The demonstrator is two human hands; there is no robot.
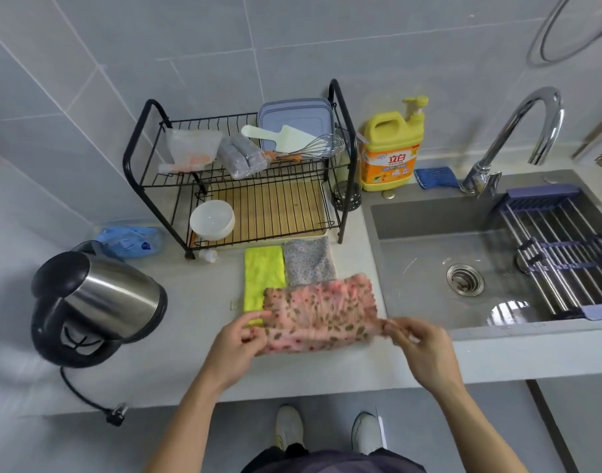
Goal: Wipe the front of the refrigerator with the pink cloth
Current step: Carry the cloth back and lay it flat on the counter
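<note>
Two hands, left [240, 339] and right [417, 341], pinch opposite ends of the pink cloth [321, 314] above the counter [190, 336].

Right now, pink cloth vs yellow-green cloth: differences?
The pink cloth is printed with leaves and dots; the yellow-green cloth is plain. The pink cloth is pinched at both ends by the left hand and right hand; the yellow-green cloth lies flat on the counter. Both are rectangular.
</note>
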